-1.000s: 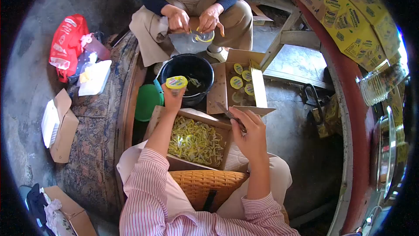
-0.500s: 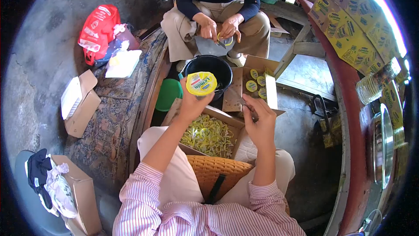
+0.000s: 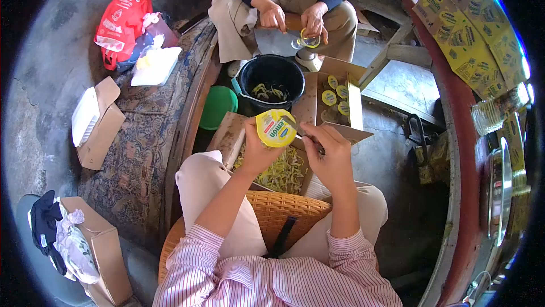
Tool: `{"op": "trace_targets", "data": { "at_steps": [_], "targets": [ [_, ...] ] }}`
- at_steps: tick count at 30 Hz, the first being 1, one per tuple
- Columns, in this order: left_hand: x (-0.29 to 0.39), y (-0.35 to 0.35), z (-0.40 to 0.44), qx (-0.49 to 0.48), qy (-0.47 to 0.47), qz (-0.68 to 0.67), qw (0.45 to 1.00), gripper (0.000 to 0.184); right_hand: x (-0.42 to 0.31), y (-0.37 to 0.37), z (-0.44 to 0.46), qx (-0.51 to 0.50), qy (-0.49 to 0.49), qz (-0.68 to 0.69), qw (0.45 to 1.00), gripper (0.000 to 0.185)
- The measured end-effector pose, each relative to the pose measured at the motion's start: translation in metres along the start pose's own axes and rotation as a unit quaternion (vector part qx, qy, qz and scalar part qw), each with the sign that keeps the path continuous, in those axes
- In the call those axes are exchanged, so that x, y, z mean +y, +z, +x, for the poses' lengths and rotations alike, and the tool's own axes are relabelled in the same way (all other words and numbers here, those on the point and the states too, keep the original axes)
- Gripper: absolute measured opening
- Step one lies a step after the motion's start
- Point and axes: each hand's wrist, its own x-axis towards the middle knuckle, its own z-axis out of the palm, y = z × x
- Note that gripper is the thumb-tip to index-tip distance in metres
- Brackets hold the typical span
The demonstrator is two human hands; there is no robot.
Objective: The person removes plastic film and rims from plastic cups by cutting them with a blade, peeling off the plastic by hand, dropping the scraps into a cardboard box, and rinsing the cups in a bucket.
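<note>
My left hand (image 3: 256, 152) is closed around a cup with a yellow lemon-printed lid (image 3: 275, 130), its top tilted toward me. A knife (image 3: 295, 127) is gripped in my right hand (image 3: 330, 151), and its blade lies over the lid's right edge. I cannot tell whether the blade touches the lid. Below my hands sits a cardboard box (image 3: 225, 145) of thin yellow strips (image 3: 278, 179), partly hidden by my hands and the cup.
Across from me sits a person in dark sleeves whose hands (image 3: 313, 23) hold a yellow-rimmed cup. Between us stand a black bucket (image 3: 245, 82) with some strips, a green lid (image 3: 218, 107), and a carton (image 3: 356, 105) of yellow-lidded cups. A wooden frame (image 3: 400, 43) rises at right.
The knife has come left onto the lid's edge, and the cup has moved right and down. Beyond, the person's hands have separated, and the black bucket's inside shows more.
</note>
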Motion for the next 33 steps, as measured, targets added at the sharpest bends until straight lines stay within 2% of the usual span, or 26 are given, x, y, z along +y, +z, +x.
{"op": "trace_targets", "data": {
  "at_steps": [3, 6, 15, 24, 30, 33],
  "targets": [
    [0.005, 0.002, 0.004, -0.003, 0.037, 0.081, 0.996, 0.064, 0.006, 0.007, 0.000, 0.000, -0.013, -0.009, 1.000, 0.023],
    [0.006, 0.006, 0.006, -0.010, 0.011, 0.016, 1.000, 0.065, 0.007, 0.010, 0.001, -0.004, -0.026, -0.035, 0.999, 0.021],
    [0.004, 0.009, 0.004, -0.037, 0.017, -0.012, 0.999, 0.066, 0.008, 0.015, 0.001, 0.001, -0.042, -0.052, 0.998, 0.019],
    [-0.001, 0.008, 0.004, -0.039, 0.041, 0.042, 0.998, 0.066, 0.009, 0.015, 0.001, -0.005, -0.052, -0.054, 0.997, 0.020],
    [0.006, 0.010, 0.006, -0.039, 0.042, 0.013, 0.998, 0.067, 0.010, 0.016, 0.000, -0.007, -0.046, -0.054, 0.997, 0.021],
    [0.002, 0.008, 0.006, -0.054, 0.054, 0.059, 0.995, 0.065, 0.010, 0.016, -0.001, -0.004, -0.046, -0.055, 0.997, 0.022]
  ]
}}
